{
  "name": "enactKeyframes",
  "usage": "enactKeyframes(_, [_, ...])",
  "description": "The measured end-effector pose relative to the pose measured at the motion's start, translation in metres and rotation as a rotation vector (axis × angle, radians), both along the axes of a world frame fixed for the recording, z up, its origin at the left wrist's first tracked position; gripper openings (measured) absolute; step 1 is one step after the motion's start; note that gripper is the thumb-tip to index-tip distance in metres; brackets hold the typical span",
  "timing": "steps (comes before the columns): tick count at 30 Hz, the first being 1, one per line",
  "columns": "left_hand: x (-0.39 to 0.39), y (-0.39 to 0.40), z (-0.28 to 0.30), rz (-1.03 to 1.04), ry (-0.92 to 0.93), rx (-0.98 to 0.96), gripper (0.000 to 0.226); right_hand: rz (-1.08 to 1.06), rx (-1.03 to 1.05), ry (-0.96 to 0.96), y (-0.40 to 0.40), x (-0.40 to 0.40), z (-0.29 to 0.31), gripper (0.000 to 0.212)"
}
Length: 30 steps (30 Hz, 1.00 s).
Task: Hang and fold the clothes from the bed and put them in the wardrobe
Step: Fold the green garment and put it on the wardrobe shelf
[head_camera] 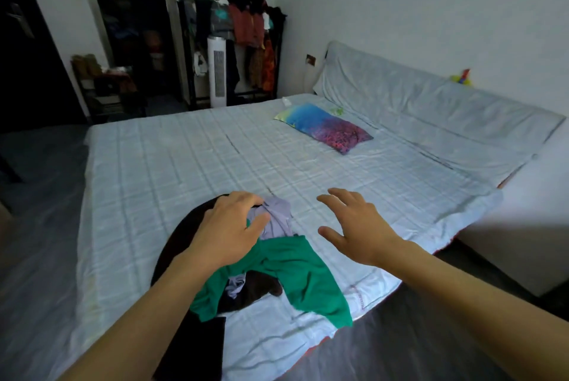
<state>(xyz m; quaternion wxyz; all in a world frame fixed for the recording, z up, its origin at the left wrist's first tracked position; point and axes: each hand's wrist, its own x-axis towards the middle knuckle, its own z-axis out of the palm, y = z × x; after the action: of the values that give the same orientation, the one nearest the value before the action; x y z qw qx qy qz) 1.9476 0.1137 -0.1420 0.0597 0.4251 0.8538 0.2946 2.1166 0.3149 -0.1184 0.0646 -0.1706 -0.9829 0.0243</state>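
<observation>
Clothes (271,272) in a tangled heap at the near edge of the bed (172,158), right under me. The green shirt (295,269) sprawls over the top, a dark brown garment (178,242) bulges out beneath it on my left, and something black (197,346) hangs off the mattress edge towards the floor.

My left hand (231,226) is on the pile, fingers curled and pinching a bunched fold of the lilac top (278,215). My right hand (357,223) hovers just beside the heap, fingers spread wide, palm down, holding nothing.

Here is the worry: the lilac piece runs under the green one and peeks out again lower down, so I judge that if I lift now, the green shirt comes with it and may slide off the edge. The black piece, already over the side, looks ready to follow. My free hand probably ought to pin the green shirt down first.

Further out, the sheet is bare up to a bright pillow (323,128) near the headboard. Beyond the far corner a loaded clothes rack (246,41) stands by a white fan (218,69), and the dark opening (132,26) to their left may be the wardrobe, though I cannot tell. It is well apart from the pile, so a loosely gathered garment could trail and drop on the way round.
</observation>
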Motion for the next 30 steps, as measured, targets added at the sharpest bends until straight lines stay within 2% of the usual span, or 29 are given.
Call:
enactKeyframes(3, [-0.035,0.015,-0.006,0.011,0.047,-0.042,0.045,0.013,-0.013,0.005,0.018,-0.03,-0.008,0.064])
enactKeyframes(6, [-0.061,0.024,-0.012,0.03,0.044,-0.079,0.053,0.005,-0.079,-0.003,0.041,-0.051,-0.025,0.063])
enactKeyframes(11, [-0.093,0.051,-0.038,0.064,0.031,-0.165,0.045,0.023,-0.197,-0.06,0.089,-0.088,-0.062,0.062])
enactKeyframes(19, [-0.138,0.114,-0.084,0.214,-0.032,-0.359,0.042,0.173,-0.396,-0.087,0.174,-0.171,-0.128,0.059])
enactKeyframes(22, [-0.156,0.137,-0.092,0.307,-0.072,-0.375,0.04,0.22,-0.51,-0.097,0.207,-0.204,-0.145,0.059])
enactKeyframes(30, [-0.187,0.173,-0.127,0.335,-0.199,-0.507,0.042,0.286,-0.635,-0.138,0.241,-0.282,-0.189,0.055])
